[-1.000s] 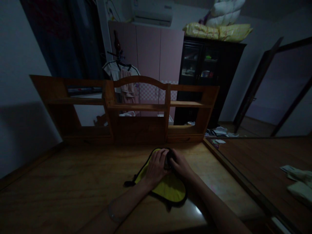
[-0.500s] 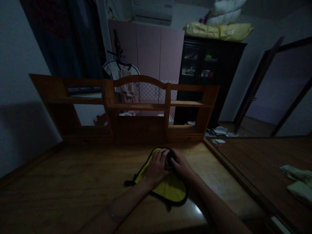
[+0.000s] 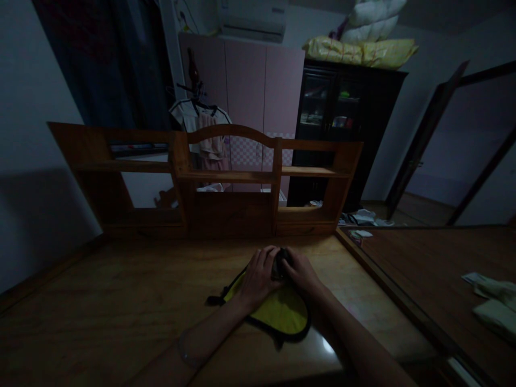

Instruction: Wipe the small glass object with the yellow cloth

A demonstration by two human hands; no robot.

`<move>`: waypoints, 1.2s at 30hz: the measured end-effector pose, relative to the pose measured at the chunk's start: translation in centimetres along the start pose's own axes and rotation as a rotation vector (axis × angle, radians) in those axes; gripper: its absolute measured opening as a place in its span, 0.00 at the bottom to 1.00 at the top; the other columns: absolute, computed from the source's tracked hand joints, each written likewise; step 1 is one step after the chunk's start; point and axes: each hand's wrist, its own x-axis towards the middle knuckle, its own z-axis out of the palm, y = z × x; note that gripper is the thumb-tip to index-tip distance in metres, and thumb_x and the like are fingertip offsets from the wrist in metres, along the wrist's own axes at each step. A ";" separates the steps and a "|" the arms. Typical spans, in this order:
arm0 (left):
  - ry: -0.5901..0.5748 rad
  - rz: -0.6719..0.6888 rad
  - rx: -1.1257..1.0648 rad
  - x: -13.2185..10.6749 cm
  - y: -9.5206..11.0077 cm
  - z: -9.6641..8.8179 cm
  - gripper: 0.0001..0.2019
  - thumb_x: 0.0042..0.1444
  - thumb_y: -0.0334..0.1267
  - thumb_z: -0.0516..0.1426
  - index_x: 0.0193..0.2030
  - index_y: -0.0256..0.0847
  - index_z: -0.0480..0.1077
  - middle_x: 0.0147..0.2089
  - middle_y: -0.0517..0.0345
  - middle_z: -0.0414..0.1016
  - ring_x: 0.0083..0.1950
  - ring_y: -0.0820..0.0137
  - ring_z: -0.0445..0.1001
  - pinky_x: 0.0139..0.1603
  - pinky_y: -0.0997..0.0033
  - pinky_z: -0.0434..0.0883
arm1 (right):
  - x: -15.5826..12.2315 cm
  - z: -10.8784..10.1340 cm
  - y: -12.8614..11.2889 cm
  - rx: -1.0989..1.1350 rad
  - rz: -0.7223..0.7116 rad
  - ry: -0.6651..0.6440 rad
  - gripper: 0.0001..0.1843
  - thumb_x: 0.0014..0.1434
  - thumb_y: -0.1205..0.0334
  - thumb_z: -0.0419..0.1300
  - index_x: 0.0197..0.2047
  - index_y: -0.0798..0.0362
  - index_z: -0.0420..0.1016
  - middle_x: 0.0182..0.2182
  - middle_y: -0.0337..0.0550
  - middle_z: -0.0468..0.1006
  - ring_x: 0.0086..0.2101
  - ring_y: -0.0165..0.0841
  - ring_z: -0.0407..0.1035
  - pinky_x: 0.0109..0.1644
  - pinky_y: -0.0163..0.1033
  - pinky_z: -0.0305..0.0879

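Note:
A yellow cloth piece with black edging [image 3: 282, 312] lies on the wooden desk top in front of me; its exact kind does not show. A short black strap [image 3: 215, 300] sticks out from its left side. My left hand [image 3: 260, 277] rests over its upper part, fingers curled against a small dark, roundish thing [image 3: 278, 266] that I cannot make out in the dim light. On the other side of that thing, my right hand [image 3: 300, 269] is closed, thumb and fingers gripping the cloth's black far edge. Both palms hide part of the cloth.
Behind the desk top [image 3: 141, 290] stands a wooden shelf unit [image 3: 229, 176] with open compartments. To the right runs a raised ledge [image 3: 379, 277], with a brown surface and pale crumpled cloth [image 3: 495, 306] beyond. Pink wardrobes [image 3: 245, 91] and a dark cabinet [image 3: 350, 113] stand farther back.
The cloth's far edge, earlier spread out beyond my fingers, is now pulled in and folded down under my hands. Both hands have stayed at nearly the same spot.

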 end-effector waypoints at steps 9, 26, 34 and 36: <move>0.011 -0.003 0.017 0.0 -0.1 0.1 0.35 0.49 0.40 0.64 0.63 0.44 0.54 0.59 0.47 0.60 0.58 0.54 0.62 0.59 0.50 0.61 | -0.1 -0.1 -0.8 0.164 -0.011 -0.011 0.15 0.58 0.65 0.53 0.49 0.52 0.68 0.38 0.42 0.76 0.35 0.34 0.68 0.40 0.37 0.63; 0.091 -0.081 -0.067 0.4 -0.1 -0.3 0.36 0.47 0.38 0.65 0.61 0.44 0.54 0.59 0.49 0.60 0.59 0.57 0.60 0.61 0.53 0.59 | 0.9 0.4 0.0 0.628 0.173 0.008 0.18 0.52 0.63 0.57 0.47 0.53 0.72 0.43 0.43 0.76 0.45 0.39 0.68 0.51 0.44 0.64; 0.226 -0.187 -0.255 0.8 -1.5 0.3 0.36 0.42 0.36 0.67 0.58 0.44 0.57 0.56 0.50 0.62 0.58 0.59 0.63 0.59 0.55 0.62 | 1.3 0.1 0.9 0.860 0.379 -0.102 0.19 0.52 0.53 0.62 0.46 0.51 0.75 0.43 0.44 0.78 0.42 0.40 0.71 0.45 0.44 0.67; 0.217 -0.195 -0.293 0.8 -1.8 0.3 0.37 0.41 0.37 0.67 0.58 0.44 0.57 0.56 0.51 0.63 0.58 0.59 0.64 0.58 0.56 0.63 | 1.2 0.0 0.8 0.887 0.397 -0.124 0.19 0.52 0.52 0.62 0.46 0.51 0.75 0.43 0.44 0.78 0.41 0.39 0.71 0.45 0.44 0.67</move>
